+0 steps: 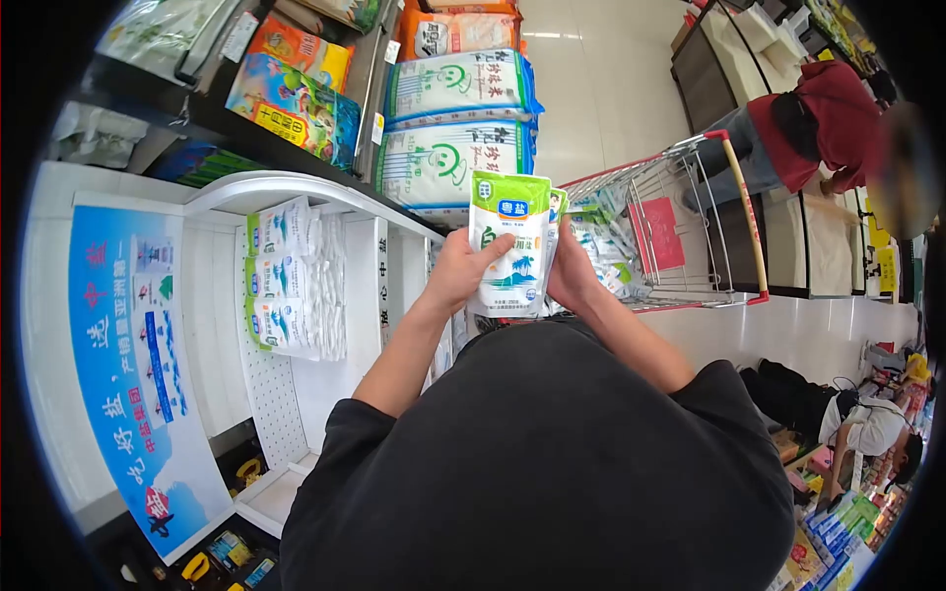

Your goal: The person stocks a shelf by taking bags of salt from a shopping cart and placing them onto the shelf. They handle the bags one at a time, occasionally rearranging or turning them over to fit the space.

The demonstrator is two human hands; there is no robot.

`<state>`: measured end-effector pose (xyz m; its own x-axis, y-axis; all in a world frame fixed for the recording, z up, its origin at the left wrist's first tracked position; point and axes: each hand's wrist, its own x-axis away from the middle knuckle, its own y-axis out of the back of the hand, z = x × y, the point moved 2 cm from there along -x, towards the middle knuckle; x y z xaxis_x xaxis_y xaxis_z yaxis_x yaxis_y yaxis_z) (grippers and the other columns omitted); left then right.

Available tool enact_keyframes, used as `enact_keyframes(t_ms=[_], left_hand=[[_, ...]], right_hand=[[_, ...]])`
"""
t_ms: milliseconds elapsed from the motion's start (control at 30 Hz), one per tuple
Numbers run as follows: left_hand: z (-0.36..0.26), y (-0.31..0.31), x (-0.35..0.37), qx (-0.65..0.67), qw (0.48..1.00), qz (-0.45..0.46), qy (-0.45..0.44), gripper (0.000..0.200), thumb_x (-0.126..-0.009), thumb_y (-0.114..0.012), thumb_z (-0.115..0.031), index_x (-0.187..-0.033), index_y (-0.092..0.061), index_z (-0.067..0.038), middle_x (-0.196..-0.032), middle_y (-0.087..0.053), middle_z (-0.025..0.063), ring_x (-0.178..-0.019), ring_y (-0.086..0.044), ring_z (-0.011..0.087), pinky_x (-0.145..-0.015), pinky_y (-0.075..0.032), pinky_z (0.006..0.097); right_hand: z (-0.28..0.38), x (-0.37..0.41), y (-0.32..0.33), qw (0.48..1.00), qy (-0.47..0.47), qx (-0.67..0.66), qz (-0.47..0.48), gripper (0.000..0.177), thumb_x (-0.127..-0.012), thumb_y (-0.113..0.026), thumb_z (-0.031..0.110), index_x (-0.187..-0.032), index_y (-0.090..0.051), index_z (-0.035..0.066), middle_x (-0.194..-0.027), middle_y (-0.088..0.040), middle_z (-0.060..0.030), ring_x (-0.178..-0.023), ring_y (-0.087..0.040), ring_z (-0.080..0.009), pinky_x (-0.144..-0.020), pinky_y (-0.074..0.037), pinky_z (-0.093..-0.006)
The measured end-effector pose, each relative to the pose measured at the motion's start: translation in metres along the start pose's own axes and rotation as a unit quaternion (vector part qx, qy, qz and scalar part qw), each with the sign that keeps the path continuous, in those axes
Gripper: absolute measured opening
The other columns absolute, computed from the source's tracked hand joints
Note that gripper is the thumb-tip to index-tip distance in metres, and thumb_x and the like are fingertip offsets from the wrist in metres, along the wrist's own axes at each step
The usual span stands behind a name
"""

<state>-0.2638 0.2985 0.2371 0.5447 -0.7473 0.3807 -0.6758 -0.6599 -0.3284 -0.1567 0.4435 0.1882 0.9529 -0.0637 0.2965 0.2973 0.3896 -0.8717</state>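
I hold a stack of white-and-green salt packets [510,241] upright in front of my chest, with the blue logo at the top. My left hand [461,268] grips the front packet from the left, thumb across its face. My right hand [570,266] supports the stack from the right and behind. Just beyond my hands stands a wire shopping cart [690,222] with a red handle; more of the same packets lie in its basket [596,236].
A white shelf unit [296,295] at my left holds stacked blue-and-white packets [281,271]. Large rice sacks [453,138] are stacked ahead. One person in red [808,123] stands past the cart; another person [867,428] crouches at the lower right by boxes.
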Motion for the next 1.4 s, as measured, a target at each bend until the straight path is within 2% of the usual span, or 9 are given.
enact_keyframes(t_ms=[133, 267, 467, 833, 967, 1000, 1067, 1233, 1400], left_hand=[[-0.003, -0.006, 0.013, -0.057, 0.997, 0.01, -0.05, 0.035, -0.098, -0.075, -0.012, -0.128, -0.066, 0.004, -0.114, -0.077, 0.0117, -0.097, -0.075, 0.0163, -0.084, -0.061, 0.0318], [-0.017, 0.002, 0.035, -0.285, 0.901, -0.119, -0.306, 0.046, -0.093, -0.081, -0.014, -0.131, -0.063, 0.005, -0.117, -0.073, 0.0113, -0.099, -0.07, 0.0146, -0.092, -0.055, 0.0317], [-0.059, 0.064, 0.1, -0.017, 0.955, -0.219, -0.201, 0.034, -0.1, -0.072, -0.013, -0.128, -0.065, 0.004, -0.113, -0.076, 0.0121, -0.096, -0.073, 0.0161, -0.085, -0.06, 0.0341], [-0.091, 0.31, 0.111, 0.251, 0.779, -0.48, -0.316, 0.035, -0.105, -0.06, -0.009, -0.133, -0.054, 0.01, -0.132, -0.065, 0.0216, -0.112, -0.07, 0.0311, -0.092, -0.062, 0.0461], [-0.129, 0.285, 0.136, -0.132, 0.86, -0.487, -0.077, 0.041, -0.099, -0.071, -0.025, -0.117, -0.066, 0.011, -0.112, -0.074, 0.0214, -0.105, -0.074, 0.0273, -0.085, -0.062, 0.0393], [-0.138, 0.278, 0.151, -0.337, 0.793, -0.501, 0.078, 0.045, -0.095, -0.077, -0.032, -0.112, -0.071, 0.009, -0.104, -0.076, 0.0218, -0.101, -0.076, 0.0263, -0.084, -0.062, 0.0374], [-0.131, 0.279, 0.156, -0.433, 0.698, -0.568, 0.038, 0.05, -0.087, -0.081, -0.043, -0.102, -0.077, 0.005, -0.09, -0.078, 0.0208, -0.093, -0.078, 0.0257, -0.08, -0.061, 0.0356], [-0.103, 0.291, 0.107, -0.643, 0.562, -0.511, -0.097, 0.097, -0.087, -0.067, -0.072, -0.151, -0.052, 0.0, -0.151, -0.048, 0.0372, -0.147, -0.044, 0.0415, -0.119, -0.036, 0.0546], [-0.083, 0.296, 0.071, -0.61, 0.634, -0.475, 0.018, 0.125, -0.082, -0.054, -0.09, -0.165, -0.023, -0.002, -0.169, -0.015, 0.0347, -0.158, -0.009, 0.0526, -0.124, -0.014, 0.0658]], right_hand=[[-0.02, 0.006, 0.02, 1.0, -0.017, 0.002, -0.021, 0.064, -0.112, -0.04, 0.051, -0.159, -0.037, 0.007, -0.157, -0.049, -0.0155, -0.143, -0.05, -0.0339, -0.121, -0.038, -0.0529], [-0.032, 0.007, 0.039, 0.999, -0.018, 0.023, -0.018, 0.057, -0.106, -0.062, 0.032, -0.153, -0.045, 0.006, -0.148, -0.059, -0.0157, -0.133, -0.06, -0.0347, -0.115, -0.047, -0.0533], [-0.03, 0.008, 0.07, 0.992, -0.006, 0.012, -0.123, 0.045, -0.107, -0.061, 0.018, -0.147, -0.049, 0.003, -0.14, -0.063, -0.0155, -0.126, -0.065, -0.0326, -0.109, -0.053, -0.0496], [-0.021, 0.015, 0.065, 0.989, -0.041, 0.017, -0.141, 0.045, -0.109, -0.055, 0.018, -0.15, -0.045, 0.0, -0.147, -0.058, -0.018, -0.134, -0.058, -0.0362, -0.116, -0.047, -0.0541], [-0.024, 0.015, 0.065, 0.989, -0.042, 0.033, -0.136, 0.045, -0.109, -0.055, 0.02, -0.15, -0.046, 0.001, -0.145, -0.059, -0.0176, -0.132, -0.059, -0.0356, -0.114, -0.049, -0.0538], [-0.023, 0.015, 0.064, 0.989, -0.041, 0.033, -0.135, 0.045, -0.109, -0.055, 0.02, -0.15, -0.046, 0.001, -0.145, -0.059, -0.0176, -0.132, -0.059, -0.0356, -0.114, -0.049, -0.0538], [-0.023, 0.021, 0.061, 0.99, -0.019, 0.042, -0.134, 0.046, -0.109, -0.056, 0.02, -0.15, -0.046, 0.003, -0.145, -0.059, -0.0164, -0.132, -0.06, -0.035, -0.114, -0.049, -0.0535], [-0.027, 0.022, 0.06, 0.992, -0.014, 0.036, -0.123, 0.044, -0.108, -0.06, 0.026, -0.145, -0.053, 0.002, -0.139, -0.066, -0.0155, -0.125, -0.066, -0.0313, -0.109, -0.054, -0.0511], [-0.032, 0.015, 0.056, 0.991, -0.015, 0.045, -0.122, 0.045, -0.108, -0.06, 0.026, -0.146, -0.052, 0.002, -0.141, -0.064, -0.0155, -0.127, -0.065, -0.0317, -0.11, -0.053, -0.0515]])
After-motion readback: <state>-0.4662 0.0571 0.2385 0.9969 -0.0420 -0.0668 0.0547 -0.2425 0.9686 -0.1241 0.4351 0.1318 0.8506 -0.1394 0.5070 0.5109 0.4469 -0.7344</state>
